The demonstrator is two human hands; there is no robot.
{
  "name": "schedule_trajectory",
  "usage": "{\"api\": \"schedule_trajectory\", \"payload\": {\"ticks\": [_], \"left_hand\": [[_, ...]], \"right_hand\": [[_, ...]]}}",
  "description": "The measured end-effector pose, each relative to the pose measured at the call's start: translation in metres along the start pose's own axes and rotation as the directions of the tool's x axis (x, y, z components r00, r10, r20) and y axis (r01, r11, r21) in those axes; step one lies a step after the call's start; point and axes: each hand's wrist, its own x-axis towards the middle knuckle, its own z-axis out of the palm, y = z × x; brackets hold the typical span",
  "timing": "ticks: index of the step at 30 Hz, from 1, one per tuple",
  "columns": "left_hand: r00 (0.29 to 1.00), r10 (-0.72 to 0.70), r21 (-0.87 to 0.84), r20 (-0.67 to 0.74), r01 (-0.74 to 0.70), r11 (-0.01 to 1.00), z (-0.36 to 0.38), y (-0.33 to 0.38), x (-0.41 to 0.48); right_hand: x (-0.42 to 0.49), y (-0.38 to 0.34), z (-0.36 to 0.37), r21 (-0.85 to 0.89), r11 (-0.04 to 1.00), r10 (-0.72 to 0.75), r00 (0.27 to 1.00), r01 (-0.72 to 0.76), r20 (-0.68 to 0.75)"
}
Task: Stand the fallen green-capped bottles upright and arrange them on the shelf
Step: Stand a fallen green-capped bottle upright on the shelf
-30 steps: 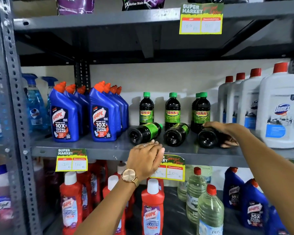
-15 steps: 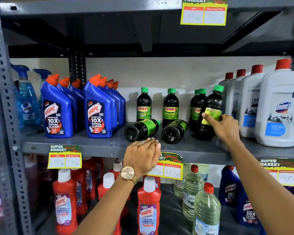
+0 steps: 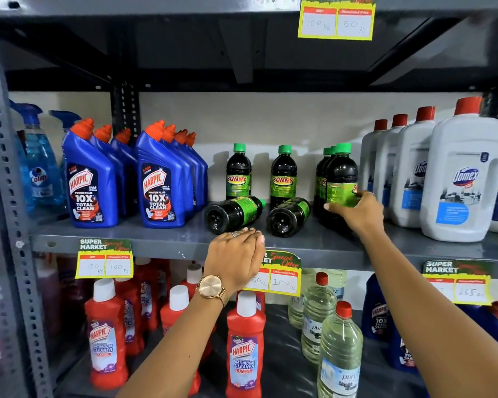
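Dark green-capped Sunny bottles stand on the grey middle shelf [image 3: 156, 239]. My right hand [image 3: 357, 209] grips one upright bottle [image 3: 341, 173] at its green label, in front of two more upright ones at the right. Two others stand further back: one [image 3: 237, 170] on the left, one [image 3: 283, 173] in the middle. Two bottles lie on their sides with bases toward me: a left one [image 3: 232, 214] and a right one [image 3: 288, 215]. My left hand [image 3: 236, 259] rests curled on the shelf's front edge, holding nothing.
Blue Harpic bottles [image 3: 91, 179] stand in rows left of the green-capped ones; large white Domex jugs [image 3: 463, 179] stand to the right. Price tags [image 3: 104, 258] hang on the shelf edge. Red Harpic and clear bottles fill the lower shelf.
My right hand lifted the rightmost fallen bottle from lying to tilted, and now it stands upright in front of the right-hand group. My left hand stayed on the shelf edge.
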Motion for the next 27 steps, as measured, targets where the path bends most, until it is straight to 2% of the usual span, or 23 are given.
{"api": "schedule_trajectory", "payload": {"ticks": [4,8,14,18,27], "left_hand": [[0.999,-0.023,-0.006,0.038,0.024,1.000,-0.006,0.003,0.001],[0.995,-0.052,-0.010,0.091,0.053,0.999,-0.008,0.004,0.001],[0.992,-0.071,-0.027,0.107,0.074,0.997,-0.011,0.006,0.001],[0.993,-0.065,-0.034,0.100,0.069,0.997,-0.011,0.006,0.001],[0.994,-0.060,-0.032,0.093,0.063,0.997,-0.011,0.006,0.002]], "right_hand": [[0.000,-0.001,0.001,-0.065,0.998,-0.017,1.000,0.018,0.018],[0.005,0.005,0.000,-0.012,0.998,0.061,0.995,-0.060,0.076],[0.008,0.009,0.001,-0.157,0.987,0.028,1.000,-0.026,0.012],[0.011,0.013,0.001,-0.031,0.997,0.077,0.993,-0.075,0.090],[0.008,0.011,0.002,-0.183,0.982,0.062,0.997,-0.053,0.043]]}}
